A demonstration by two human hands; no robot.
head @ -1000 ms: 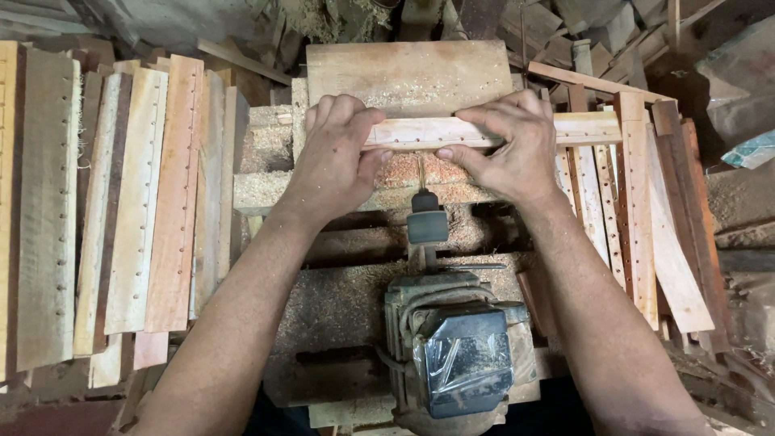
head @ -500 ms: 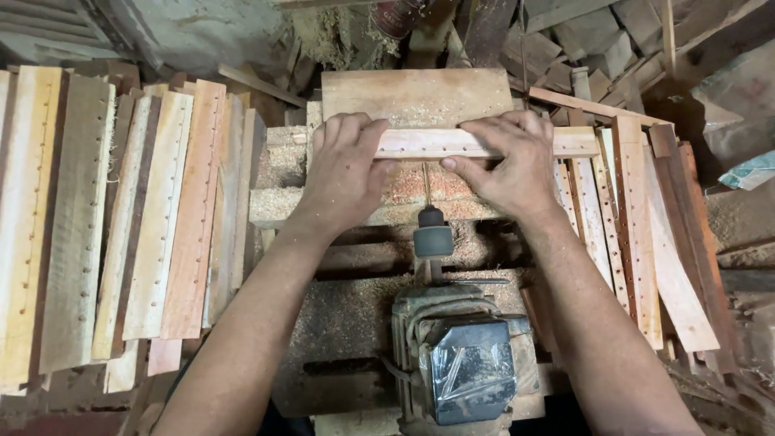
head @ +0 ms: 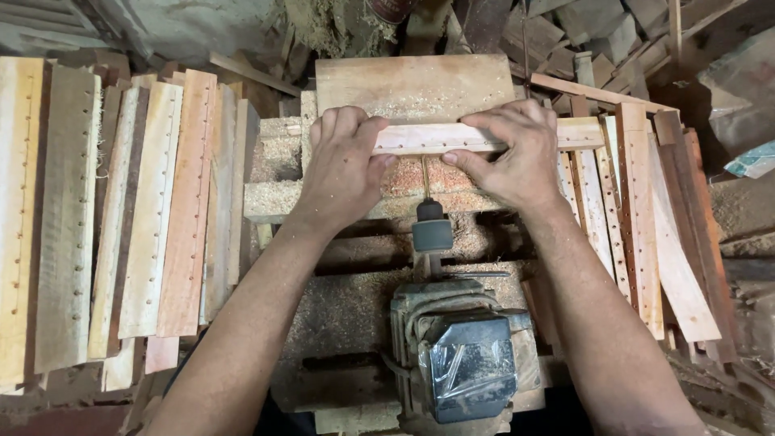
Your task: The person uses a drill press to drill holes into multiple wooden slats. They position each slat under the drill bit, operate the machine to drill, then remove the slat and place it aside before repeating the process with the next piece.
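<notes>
Both my hands grip a narrow wooden slat (head: 440,137) that lies crosswise on a sawdust-covered wooden bench (head: 347,307). My left hand (head: 343,157) holds its left part, my right hand (head: 513,149) its right part. A horizontal drill bit (head: 425,176) in a dark chuck (head: 432,234) points at the slat's near edge between my hands. The chuck sits on a grey motor (head: 460,347) wrapped partly in plastic, just in front of me.
Several slats with rows of drilled holes lie stacked at the left (head: 121,218) and at the right (head: 638,218). A wide board (head: 416,85) lies behind the held slat. Wood scraps and sawdust heaps fill the back.
The view has shifted slightly so the bench sits lower in frame. My hands have stayed on the slat at the drill bit, with fingers a little closer together.
</notes>
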